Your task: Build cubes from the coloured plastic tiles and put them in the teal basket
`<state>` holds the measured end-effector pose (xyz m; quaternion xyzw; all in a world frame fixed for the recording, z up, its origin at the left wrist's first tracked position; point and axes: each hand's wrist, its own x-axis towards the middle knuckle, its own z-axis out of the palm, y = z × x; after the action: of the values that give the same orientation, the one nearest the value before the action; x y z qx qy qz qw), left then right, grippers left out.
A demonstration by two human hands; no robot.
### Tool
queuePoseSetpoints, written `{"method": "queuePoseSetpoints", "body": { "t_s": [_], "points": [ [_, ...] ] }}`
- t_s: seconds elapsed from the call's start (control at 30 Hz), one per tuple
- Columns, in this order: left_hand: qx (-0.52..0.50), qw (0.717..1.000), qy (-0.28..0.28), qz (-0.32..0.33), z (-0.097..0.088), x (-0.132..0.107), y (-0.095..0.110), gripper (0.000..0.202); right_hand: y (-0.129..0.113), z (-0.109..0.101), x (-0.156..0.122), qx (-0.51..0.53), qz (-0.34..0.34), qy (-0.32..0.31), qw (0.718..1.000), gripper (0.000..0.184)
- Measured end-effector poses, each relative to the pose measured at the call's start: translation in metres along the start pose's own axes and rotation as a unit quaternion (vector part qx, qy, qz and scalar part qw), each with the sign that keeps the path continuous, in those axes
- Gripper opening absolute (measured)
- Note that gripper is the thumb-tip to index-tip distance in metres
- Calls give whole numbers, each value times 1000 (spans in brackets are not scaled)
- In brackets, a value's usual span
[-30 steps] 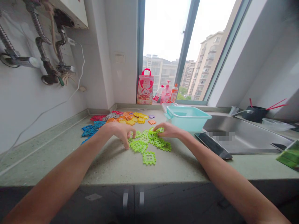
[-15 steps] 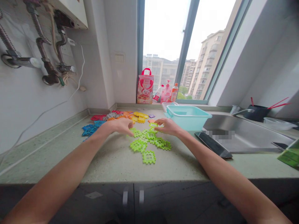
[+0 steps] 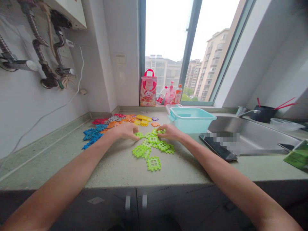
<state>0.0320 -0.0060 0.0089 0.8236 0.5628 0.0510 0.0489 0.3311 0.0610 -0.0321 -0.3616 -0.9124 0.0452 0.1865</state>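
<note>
Bright green toothed plastic building pieces with window-like openings lie in a loose, overlapping group on the counter. One green piece lies apart, nearer the front edge. My left hand is at the group's left side, thumb and fingers apart and curved, tips at a green piece. From the right, my right hand reaches in with thumb and fingers parted, beside another green piece that it partly covers. Neither hand shows a firm hold; the contact under the fingertips is partly hidden.
Blue pieces, red pieces, orange pieces and yellow pieces lie behind my left arm. A turquoise tub stands right, before the sink. A dark flat object lies at the sink's edge.
Both hands have come slightly lower onto the green pieces, and the right hand's fingers have moved a little leftward. The whole view has shifted slightly.
</note>
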Motion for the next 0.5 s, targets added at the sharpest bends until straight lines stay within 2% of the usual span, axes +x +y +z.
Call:
{"method": "queuePoseSetpoints", "body": {
  "t_s": [0.13, 0.27, 0.4, 0.5],
  "points": [
    [-11, 996, 91, 21, 8, 4, -1, 46, 1, 5, 4, -13, 30, 21, 999, 35],
    [-104, 980, 149, 85, 20, 12, 6, 48, 2, -1, 5, -9, 35, 42, 998, 35],
    [-163, 969, 149, 113, 33, 23, 14, 47, 3, -15, 4, 9, 28, 85, 996, 35],
    [-195, 968, 117, 109, 41, 30, 15, 49, -2, -26, 1, 89, -3, 64, 994, 33]
  ]
}}
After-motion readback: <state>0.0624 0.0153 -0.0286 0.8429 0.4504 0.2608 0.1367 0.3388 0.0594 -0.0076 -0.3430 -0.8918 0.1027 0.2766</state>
